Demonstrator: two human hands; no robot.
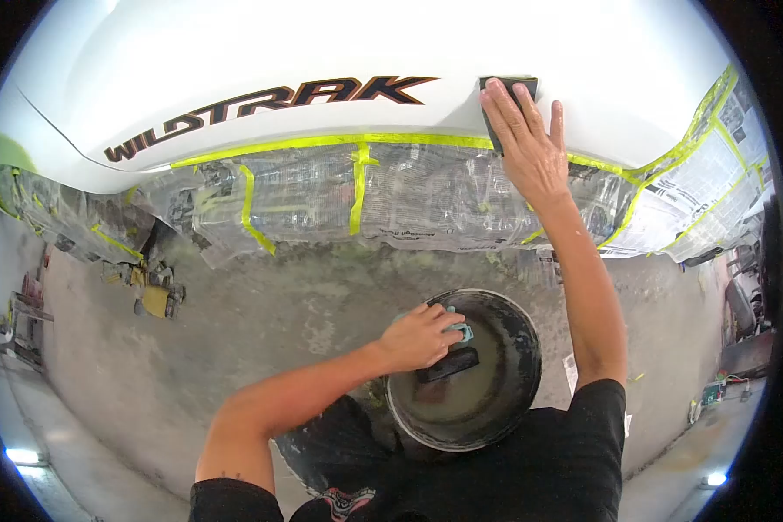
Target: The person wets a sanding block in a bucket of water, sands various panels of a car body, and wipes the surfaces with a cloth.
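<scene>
My right hand [526,139] lies with straight fingers over a black sheet of sandpaper [496,120], pressing it flat against the white car panel [461,52]. My left hand [419,337] is closed around a light blue thing [464,332], perhaps a cloth or sponge; its shape is mostly hidden by the fingers. This hand hovers over a dark round bucket [531,374] with murky water in it. Below the left hand, a black block-like piece [448,365] shows inside the bucket.
Yellow-green tape [322,144] edges the panel under dark WILDTRAK lettering [270,103]. Newspaper and plastic masking [435,200] cover the car's lower side. On the concrete floor [235,331] lie a yellow item [155,301] and a paper scrap [571,372]. Assorted objects line the right wall.
</scene>
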